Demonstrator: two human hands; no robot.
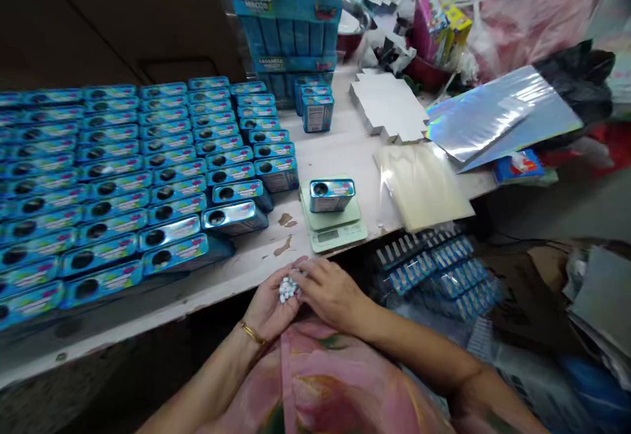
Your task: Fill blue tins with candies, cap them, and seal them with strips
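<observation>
Low in front of me, my left hand (274, 310) is cupped palm up around a small heap of pale blue-white candies (288, 288). Over that palm curls my right hand (335, 291), its fingertips touching the candies; whether any are pinched there is hard to see. Just beyond both hands, a pale green digital scale (339, 234) lies near the table's front edge. One blue tin (332, 196) with a round dark hole in its top stands on the scale. The scale's reading is too small to make out.
Rows of similar blue tins (167, 194) fill the left of the table (276, 260). Behind stands a stacked blue display pack (290, 26). White card cut-outs (392, 105), cream sheets (426, 187) and shiny silvery sheets (493, 121) lie right. Blister-like blue packs (438, 269) sit below the edge.
</observation>
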